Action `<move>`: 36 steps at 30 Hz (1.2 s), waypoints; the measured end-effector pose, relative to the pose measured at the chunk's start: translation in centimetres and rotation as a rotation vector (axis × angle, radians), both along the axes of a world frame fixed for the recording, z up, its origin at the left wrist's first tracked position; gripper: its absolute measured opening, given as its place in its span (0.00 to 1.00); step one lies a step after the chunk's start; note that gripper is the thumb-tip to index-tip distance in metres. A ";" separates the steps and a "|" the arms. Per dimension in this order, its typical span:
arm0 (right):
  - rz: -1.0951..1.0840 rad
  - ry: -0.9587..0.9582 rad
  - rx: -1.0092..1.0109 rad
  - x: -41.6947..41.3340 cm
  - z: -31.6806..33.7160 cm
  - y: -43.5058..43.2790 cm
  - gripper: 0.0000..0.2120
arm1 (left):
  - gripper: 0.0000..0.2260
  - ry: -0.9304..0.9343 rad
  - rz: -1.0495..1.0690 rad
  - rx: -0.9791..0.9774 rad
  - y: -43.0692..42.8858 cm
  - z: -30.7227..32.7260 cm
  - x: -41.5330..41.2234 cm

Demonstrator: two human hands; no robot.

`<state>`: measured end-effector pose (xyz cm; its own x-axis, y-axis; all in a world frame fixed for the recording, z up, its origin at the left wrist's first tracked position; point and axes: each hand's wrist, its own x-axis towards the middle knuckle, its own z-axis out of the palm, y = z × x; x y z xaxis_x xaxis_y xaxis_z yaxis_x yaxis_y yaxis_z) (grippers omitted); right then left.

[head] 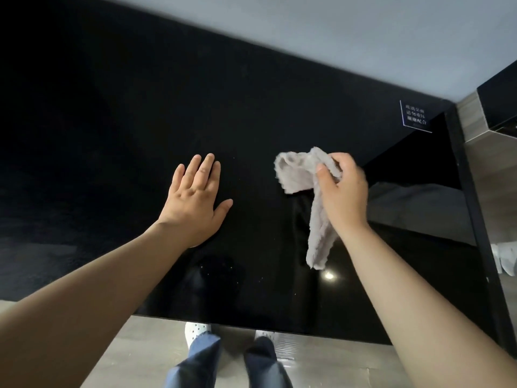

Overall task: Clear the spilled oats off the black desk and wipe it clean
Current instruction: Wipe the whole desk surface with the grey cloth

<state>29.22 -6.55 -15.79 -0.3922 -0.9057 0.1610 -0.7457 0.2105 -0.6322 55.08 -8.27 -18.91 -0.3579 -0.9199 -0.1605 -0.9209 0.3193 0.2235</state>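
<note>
Centrally, the left hand [195, 200] lies flat, fingers straight, on the black desk [112, 135]; at its 3 o'clock the right hand [344, 194] grips a grey cloth [296, 175]. Pale specks [223, 268] dot the desk toward 6 o'clock; a label [415, 116] sits at 2 o'clock.

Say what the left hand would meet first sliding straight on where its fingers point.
From the left hand, the black desk looks free up to the grey wall, though depth is unclear; the cloth is off that line.
</note>
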 end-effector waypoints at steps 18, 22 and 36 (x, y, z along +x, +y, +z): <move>-0.062 0.566 0.146 1.0 -4.1 -1.6 0.27 | 0.35 0.019 0.004 -0.026 0.1 -0.3 0.2; -0.071 0.465 0.094 -0.6 -3.1 -3.1 0.15 | 0.35 0.032 0.010 -0.033 0.1 -0.4 0.2; -0.202 0.143 -0.070 -9.2 -0.1 -8.2 0.19 | 0.37 0.038 -0.003 -0.052 0.5 -1.0 0.7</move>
<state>20.07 -14.80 -15.88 -0.5324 -0.7961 0.2876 -0.7761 0.3235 -0.5413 55.82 -7.74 -19.88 -0.3653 -0.9256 -0.0988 -0.9112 0.3339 0.2413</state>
